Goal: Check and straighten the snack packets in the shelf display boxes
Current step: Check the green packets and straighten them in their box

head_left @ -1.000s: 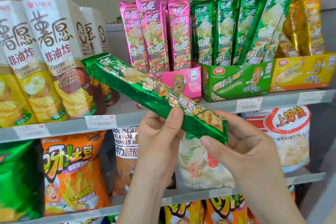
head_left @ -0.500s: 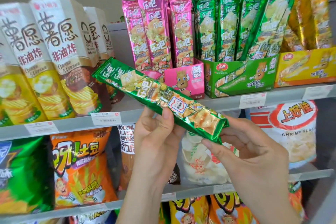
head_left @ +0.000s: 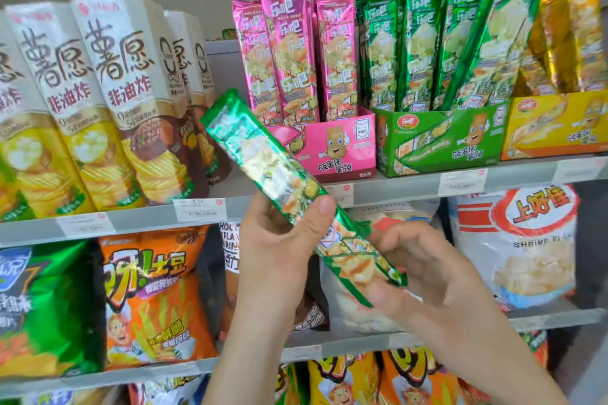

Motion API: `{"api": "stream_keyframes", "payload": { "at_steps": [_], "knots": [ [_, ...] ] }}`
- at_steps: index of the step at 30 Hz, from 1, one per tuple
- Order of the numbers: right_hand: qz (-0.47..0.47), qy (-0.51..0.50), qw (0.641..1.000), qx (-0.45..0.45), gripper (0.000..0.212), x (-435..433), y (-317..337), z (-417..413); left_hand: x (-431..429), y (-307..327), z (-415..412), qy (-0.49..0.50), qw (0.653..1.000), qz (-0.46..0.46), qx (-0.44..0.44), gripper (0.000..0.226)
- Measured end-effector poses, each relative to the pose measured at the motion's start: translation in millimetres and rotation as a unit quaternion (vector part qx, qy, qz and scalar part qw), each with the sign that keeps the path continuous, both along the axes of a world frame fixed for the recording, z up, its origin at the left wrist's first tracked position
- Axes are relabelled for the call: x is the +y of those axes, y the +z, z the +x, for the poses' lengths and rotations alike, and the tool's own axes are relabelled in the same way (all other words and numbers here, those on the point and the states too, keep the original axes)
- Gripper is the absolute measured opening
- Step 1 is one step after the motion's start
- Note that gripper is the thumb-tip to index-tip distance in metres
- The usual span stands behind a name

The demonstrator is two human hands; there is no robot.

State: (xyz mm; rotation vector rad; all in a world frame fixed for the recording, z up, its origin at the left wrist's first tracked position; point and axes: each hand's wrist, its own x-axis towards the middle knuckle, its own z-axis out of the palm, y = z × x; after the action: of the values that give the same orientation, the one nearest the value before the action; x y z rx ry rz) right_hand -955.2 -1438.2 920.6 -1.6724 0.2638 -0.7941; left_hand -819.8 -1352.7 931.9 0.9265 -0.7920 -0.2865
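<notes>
A long green snack packet (head_left: 263, 154) slants from upper left to lower right in front of the shelf. My left hand (head_left: 279, 240) grips its middle, thumb on top. My right hand (head_left: 427, 273) holds its lower end from beneath. On the top shelf stand three display boxes: a pink box (head_left: 332, 148) with upright pink packets (head_left: 289, 52), a green box (head_left: 441, 138) with green packets (head_left: 418, 46), one of them leaning to the right, and a yellow box (head_left: 556, 125) with gold packets (head_left: 572, 36).
Tall white and yellow chip cartons (head_left: 108, 102) fill the top shelf's left side. Orange (head_left: 151, 299) and green (head_left: 42, 309) chip bags sit on the middle shelf, a shrimp-flake bag (head_left: 523, 246) at right. Price labels (head_left: 199, 209) line the grey shelf edges.
The green packet has tilted steeper, its upper end swinging right and up toward the pink box. Both hands still hold it; the view has drifted slightly down and closer.
</notes>
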Motion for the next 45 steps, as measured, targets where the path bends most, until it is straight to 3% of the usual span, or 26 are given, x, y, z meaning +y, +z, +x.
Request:
{"api": "stream_keyframes", "payload": {
  "at_steps": [3, 14, 19, 21, 24, 28, 30, 32, 34, 37, 39, 42, 45],
  "knots": [
    [-0.044, -0.016, 0.998, -0.037, 0.033, 9, -8, -2, 1, 0, -3, 0.019, 0.998, 0.004, -0.053, 0.036],
    [-0.027, 0.065, 0.997, 0.038, 0.046, -4, -18, 1, 3, 11, 1, 0.069, 0.995, 0.026, -0.073, 0.021],
    [-0.062, 0.081, 0.990, 0.094, 0.038, -8, -20, -3, 3, 52, 14, 0.113, 0.982, -0.011, -0.151, 0.020],
    [-0.063, 0.076, 0.991, 0.092, 0.036, -9, -21, -4, 2, 66, 17, 0.118, 0.968, -0.004, -0.220, 0.018],
    [-0.063, 0.014, 0.997, 0.053, 0.037, -8, -22, -3, -2, 80, 13, 0.105, 0.950, -0.012, -0.293, 0.007],
    [-0.032, -0.055, 0.997, -0.049, 0.034, -2, -20, -3, -11, 96, 9, 0.101, 0.944, -0.049, -0.310, 0.003],
    [-0.070, -0.168, 0.980, -0.081, 0.038, -1, -25, -1, -16, 102, 7, 0.127, 0.933, -0.078, -0.329, 0.004],
    [-0.150, -0.280, 0.942, -0.111, 0.039, -3, -27, 3, -20, 109, 5, 0.170, 0.913, -0.114, -0.352, 0.005],
    [-0.168, -0.316, 0.918, -0.170, 0.044, -7, -27, 6, -22, 116, 2, 0.208, 0.886, -0.146, -0.388, 0.009],
    [-0.102, -0.309, 0.917, -0.229, 0.048, -11, -22, 10, -25, 127, -4, 0.224, 0.842, -0.156, -0.466, 0.012],
    [-0.135, -0.353, 0.892, -0.249, 0.040, -12, -14, 11, -25, 134, -8, 0.190, 0.850, -0.143, -0.470, 0.009],
    [-0.190, -0.418, 0.845, -0.273, 0.039, -11, 2, 11, -24, 146, -13, 0.047, 0.907, -0.123, -0.401, 0.007],
    [-0.179, -0.409, 0.845, -0.295, 0.041, -20, 17, 8, -19, 160, -11, -0.083, 0.910, -0.096, -0.396, 0.029]
  ]
}}
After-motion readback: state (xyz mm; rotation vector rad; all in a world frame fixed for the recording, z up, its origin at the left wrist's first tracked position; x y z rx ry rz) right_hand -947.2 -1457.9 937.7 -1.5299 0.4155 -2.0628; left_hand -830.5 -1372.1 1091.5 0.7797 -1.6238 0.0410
